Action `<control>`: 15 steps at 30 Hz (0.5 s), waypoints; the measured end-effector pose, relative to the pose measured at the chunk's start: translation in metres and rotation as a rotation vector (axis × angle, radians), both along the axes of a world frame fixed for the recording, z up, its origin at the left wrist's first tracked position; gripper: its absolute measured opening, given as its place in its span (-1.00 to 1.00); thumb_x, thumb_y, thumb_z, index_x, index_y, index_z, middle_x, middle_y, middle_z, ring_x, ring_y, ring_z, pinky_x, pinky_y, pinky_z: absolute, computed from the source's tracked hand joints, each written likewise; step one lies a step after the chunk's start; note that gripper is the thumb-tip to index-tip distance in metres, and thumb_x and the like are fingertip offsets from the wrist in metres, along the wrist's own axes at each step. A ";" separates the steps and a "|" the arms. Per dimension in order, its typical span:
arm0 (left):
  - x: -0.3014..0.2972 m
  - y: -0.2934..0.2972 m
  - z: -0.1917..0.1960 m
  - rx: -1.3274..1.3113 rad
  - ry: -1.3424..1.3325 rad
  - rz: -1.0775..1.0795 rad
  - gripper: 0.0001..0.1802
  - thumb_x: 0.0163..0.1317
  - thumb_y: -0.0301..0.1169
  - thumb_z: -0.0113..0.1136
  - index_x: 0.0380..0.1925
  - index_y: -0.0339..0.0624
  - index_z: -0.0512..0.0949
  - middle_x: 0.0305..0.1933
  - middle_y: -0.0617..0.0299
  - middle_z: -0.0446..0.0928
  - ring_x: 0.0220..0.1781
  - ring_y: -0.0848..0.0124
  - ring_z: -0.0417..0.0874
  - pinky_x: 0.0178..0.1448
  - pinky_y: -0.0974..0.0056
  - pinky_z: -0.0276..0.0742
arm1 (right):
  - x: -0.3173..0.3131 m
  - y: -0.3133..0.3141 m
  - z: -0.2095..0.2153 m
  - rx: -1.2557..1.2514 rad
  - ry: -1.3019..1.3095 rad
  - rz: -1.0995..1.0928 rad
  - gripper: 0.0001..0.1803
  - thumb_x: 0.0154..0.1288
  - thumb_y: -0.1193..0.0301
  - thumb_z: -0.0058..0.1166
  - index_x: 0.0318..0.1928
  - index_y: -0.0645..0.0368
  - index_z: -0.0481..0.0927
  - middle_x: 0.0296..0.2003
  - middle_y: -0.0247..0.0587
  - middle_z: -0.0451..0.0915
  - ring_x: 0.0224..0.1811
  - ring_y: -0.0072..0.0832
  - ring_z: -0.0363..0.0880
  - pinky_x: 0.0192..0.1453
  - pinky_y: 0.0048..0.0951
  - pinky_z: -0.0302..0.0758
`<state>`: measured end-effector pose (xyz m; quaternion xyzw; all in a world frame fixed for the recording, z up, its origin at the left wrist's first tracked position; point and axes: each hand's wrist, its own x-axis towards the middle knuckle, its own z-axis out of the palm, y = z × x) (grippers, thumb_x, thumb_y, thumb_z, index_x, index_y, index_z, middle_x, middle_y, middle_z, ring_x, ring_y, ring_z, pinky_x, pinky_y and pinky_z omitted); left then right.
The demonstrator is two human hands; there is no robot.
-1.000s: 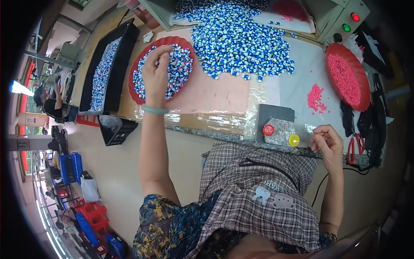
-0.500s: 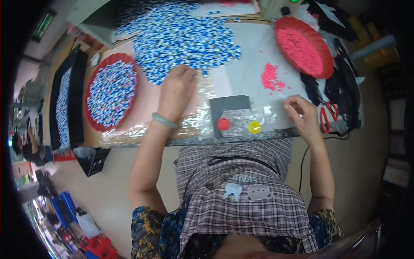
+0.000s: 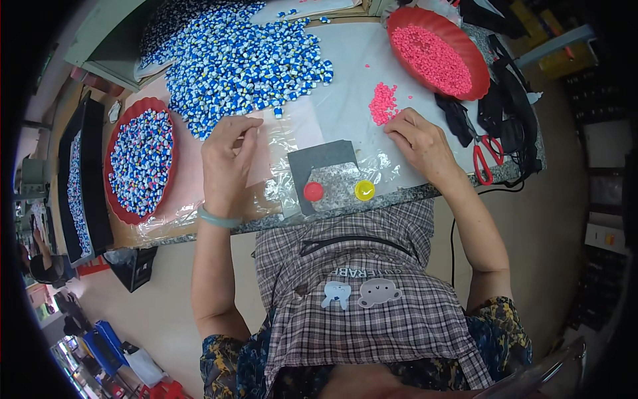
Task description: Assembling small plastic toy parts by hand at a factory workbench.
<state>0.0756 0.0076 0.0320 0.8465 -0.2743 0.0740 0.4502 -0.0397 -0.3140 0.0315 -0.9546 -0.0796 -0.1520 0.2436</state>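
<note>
Bare hands at a sheet-covered bench (image 3: 349, 63), with a dark grey flat plate (image 3: 323, 152) as clock centre: the right hand (image 3: 424, 146), at 2 o'clock, has its fingertips drawn close together just beside a loose heap of small bright-pink pieces (image 3: 383, 101) at 1 o'clock; whether anything is pinched cannot be told. The left hand (image 3: 223, 156), at 10 o'clock, curls with a narrow gap between thumb and forefinger, near a broad spread of small blue-and-white pieces (image 3: 246, 66) at 11 o'clock; its grasp, too, is unclear. Pieces this small would likely favour a light fingertip pinch from the pink heap's 6 o'clock edge, wrist high enough to avoid scattering the others.
</note>
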 end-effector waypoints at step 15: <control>-0.093 -0.059 0.036 -0.514 0.918 -0.358 -0.82 0.37 -0.53 0.22 -0.07 -0.36 0.62 -0.23 0.23 0.67 -0.28 0.58 0.63 -0.18 0.49 0.59 | -0.035 0.046 0.048 0.595 0.129 0.139 -0.82 0.05 0.75 0.19 -0.30 0.31 0.60 -0.30 -0.23 0.55 -0.30 -0.57 0.54 -0.25 -0.59 0.49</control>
